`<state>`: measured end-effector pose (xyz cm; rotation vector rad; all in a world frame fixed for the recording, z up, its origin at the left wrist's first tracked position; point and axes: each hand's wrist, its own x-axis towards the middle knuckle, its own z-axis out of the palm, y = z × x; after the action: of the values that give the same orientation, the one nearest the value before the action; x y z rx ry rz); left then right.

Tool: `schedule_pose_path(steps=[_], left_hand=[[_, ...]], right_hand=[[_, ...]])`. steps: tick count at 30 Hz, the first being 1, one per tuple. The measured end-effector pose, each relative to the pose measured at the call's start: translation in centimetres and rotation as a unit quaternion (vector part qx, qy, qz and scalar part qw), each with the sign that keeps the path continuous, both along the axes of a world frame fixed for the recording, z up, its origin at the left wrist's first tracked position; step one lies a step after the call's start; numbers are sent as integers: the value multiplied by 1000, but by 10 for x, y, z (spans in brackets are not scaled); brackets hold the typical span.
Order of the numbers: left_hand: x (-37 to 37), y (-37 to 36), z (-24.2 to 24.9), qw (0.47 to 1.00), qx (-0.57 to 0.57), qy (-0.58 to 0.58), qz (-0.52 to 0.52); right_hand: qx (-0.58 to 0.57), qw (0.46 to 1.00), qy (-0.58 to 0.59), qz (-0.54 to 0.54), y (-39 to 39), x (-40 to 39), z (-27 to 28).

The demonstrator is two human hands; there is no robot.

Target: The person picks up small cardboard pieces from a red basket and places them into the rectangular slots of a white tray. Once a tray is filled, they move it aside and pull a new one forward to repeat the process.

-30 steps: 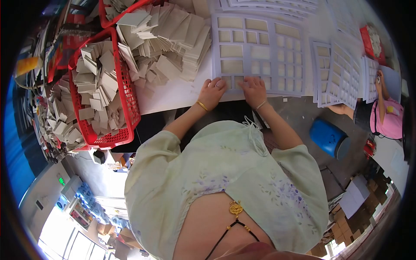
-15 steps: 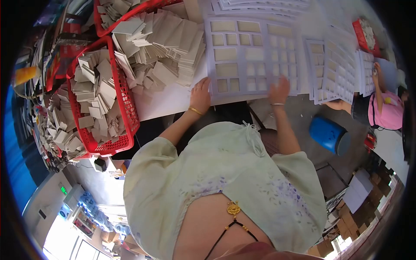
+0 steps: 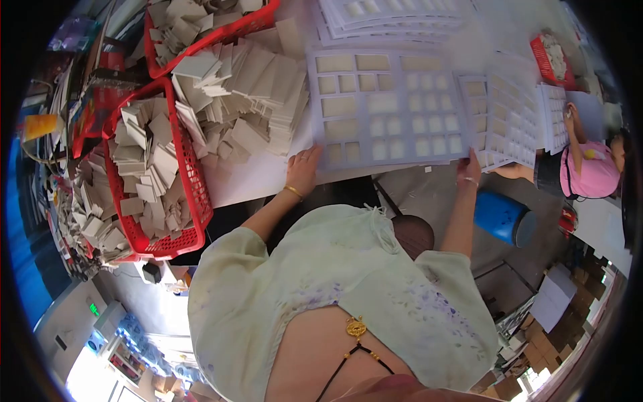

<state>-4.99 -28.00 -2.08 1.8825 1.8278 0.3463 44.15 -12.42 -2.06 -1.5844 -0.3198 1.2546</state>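
A white sheet with rectangular cut-out windows (image 3: pixel 395 107) lies before me on the table, its panels showing pale backing. At its lower left edge my left hand (image 3: pixel 303 171) rests with the fingers stretched out, touching the border. My right hand (image 3: pixel 469 167) is at the lower right corner, its fingers closed on the sheet's edge. The underside of that grip is hidden. Farther back lies a pile of similar windowed sheets (image 3: pixel 395 15). To the left, heaps of flat grey board pieces (image 3: pixel 258 87) cover the table.
A red basket (image 3: pixel 194 177) full of board pieces stands at the left, with another red basket (image 3: pixel 221 30) behind it. More windowed sheets (image 3: pixel 512 110) lie to the right. A person in a pink top (image 3: pixel 593 167) works there. A blue drum (image 3: pixel 502 218) is on the floor.
My right hand has moved right, from over the sheet's lower edge to its lower right corner. My left hand stays by the left edge. The whole view has shifted slightly.
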Motion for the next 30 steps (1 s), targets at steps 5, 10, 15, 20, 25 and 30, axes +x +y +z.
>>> schedule_pose_path(steps=[5,10,15,20,25,30], left_hand=[[-2,0,-7,999,-30,33,-1],[-2,7,-2,993,-52,98,-39],[-3,6,-6,999,-20,17,-18],[11,8,-4,999,-13,-30,40],[25,5,-1,991,-59,-62,98],[45,5,3,984,-106,-63,132]], right_hand=[[87,993,76,-26,-21,-53,33],[146,965,87,-199,17,-17,72],[174,973,13,-154,66,106,148],[116,965,-44,-231,135,306,148],[-256,787,-479,-293,177,229,198],[14,810,-555,187,292,259,-3]])
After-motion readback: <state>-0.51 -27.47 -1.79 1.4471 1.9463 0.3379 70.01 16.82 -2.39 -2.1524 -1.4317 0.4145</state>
